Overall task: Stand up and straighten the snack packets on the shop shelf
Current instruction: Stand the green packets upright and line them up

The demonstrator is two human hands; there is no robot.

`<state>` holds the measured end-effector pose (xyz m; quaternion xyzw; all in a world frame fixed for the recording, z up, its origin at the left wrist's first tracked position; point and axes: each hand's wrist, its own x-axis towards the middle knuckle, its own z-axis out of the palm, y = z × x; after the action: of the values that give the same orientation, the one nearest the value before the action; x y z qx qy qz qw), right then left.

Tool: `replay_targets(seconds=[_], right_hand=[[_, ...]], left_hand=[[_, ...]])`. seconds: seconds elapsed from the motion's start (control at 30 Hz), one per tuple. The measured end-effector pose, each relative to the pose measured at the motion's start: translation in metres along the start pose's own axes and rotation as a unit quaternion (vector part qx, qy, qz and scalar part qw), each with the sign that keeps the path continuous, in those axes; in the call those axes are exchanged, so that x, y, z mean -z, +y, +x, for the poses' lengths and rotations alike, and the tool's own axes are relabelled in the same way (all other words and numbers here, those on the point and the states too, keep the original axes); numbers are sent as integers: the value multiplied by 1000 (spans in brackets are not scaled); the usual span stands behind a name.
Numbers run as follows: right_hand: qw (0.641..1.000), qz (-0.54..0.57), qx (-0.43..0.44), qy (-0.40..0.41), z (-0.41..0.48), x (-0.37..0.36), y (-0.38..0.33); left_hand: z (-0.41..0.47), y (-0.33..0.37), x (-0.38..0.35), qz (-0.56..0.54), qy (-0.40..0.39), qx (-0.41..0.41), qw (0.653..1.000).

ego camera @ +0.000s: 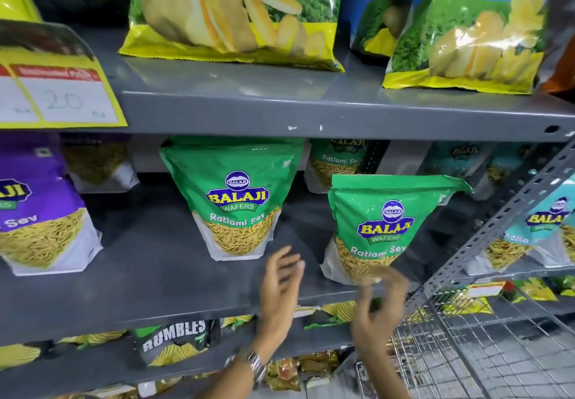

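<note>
**Green sev pouches upright, but the front one sits close to the shelf lip**

Green plastic stand-up pouches of Ratlami Sev occupy the middle grey metal shelf [155, 274]. One green pouch [238, 199] stands further back and roughly square. The nearer green pouch [378, 227] stands forward, close to the front edge, leaning a little with its top seal skewed to the right.

The person's left hand [280, 286] is open, fingers spread, holding nothing, just in front of the shelf between the two pouches. The right hand [378, 311] is blurred by motion; its fingers look loosely curled just below the nearer pouch's bottom corner, and whether they touch it cannot be told. It appears to hold nothing.

The main risk is the nearer pouch. Its base is narrow, its top wide, and it stands near the lip, so a brush from the right hand could tip it off onto the shelves below or towards the wire shopping trolley [466, 336]. A push too far back could knock the green pouch behind it [337, 162].
</note>
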<state>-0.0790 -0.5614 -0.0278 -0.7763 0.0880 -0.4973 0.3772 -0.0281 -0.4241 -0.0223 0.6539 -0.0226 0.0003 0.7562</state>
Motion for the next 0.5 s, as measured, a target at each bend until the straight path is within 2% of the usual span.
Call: replay_targets(seconds=[0.07, 0.1, 0.13, 0.2, 0.27, 0.3, 0.4, 0.43, 0.5], right_hand=[[982, 17, 64, -178, -32, -21, -18], [970, 25, 69, -233, -39, -33, -26], [966, 45, 43, -251, -40, -47, -33], [961, 130, -108, -219, -24, -76, -47], [924, 233, -261, -156, 3, -102, -56], [907, 255, -302, -145, 17, -114, -54], [877, 260, -334, -230, 45, -138, -45], [864, 266, -337, -264, 49, -143, -42], [853, 249, -318, -329, 50, -147, -41]], left_hand=[[-7, -8, 27, -77, 147, -42, 985], [-3, -6, 40, -104, 211, -61, 970], [4, -2, 53, -119, 258, -70, 956], [27, 3, 78, -114, 296, -62, 946], [52, 8, 102, -51, 258, -50, 964], [62, 10, 111, -2, 207, -52, 977], [78, 17, 125, 68, 25, -57, 996], [80, 19, 127, 68, -7, -47, 997], [81, 18, 131, 69, -23, -33, 997]])
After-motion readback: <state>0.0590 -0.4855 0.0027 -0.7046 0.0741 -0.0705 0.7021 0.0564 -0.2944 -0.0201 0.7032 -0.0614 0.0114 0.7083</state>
